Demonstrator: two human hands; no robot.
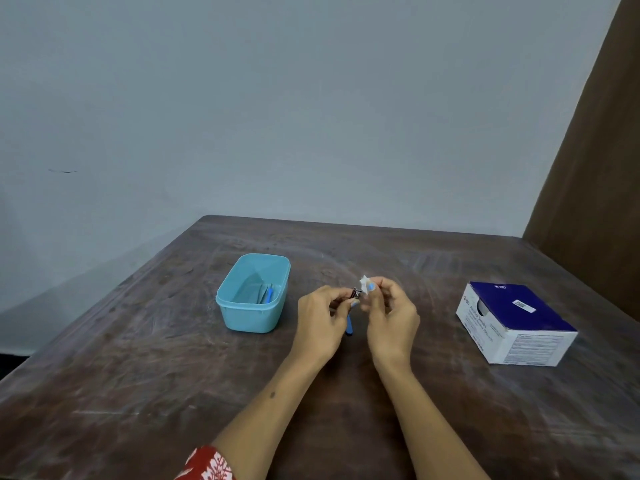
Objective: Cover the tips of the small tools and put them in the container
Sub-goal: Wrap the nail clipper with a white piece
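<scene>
I am gripping a small blue-handled tool (349, 325) in my left hand (320, 320), fingers curled around it, its metal tip pointing up and away from me. My right hand (393, 315) is pinching a white covering piece (364, 283) just beside that tip. Both hands are hovering above the wooden table (138, 375). The light blue container (254, 318) is sitting to the left, already holding other blue-handled tools (268, 295). A blue and white box (516, 322) is sitting to the right.
</scene>
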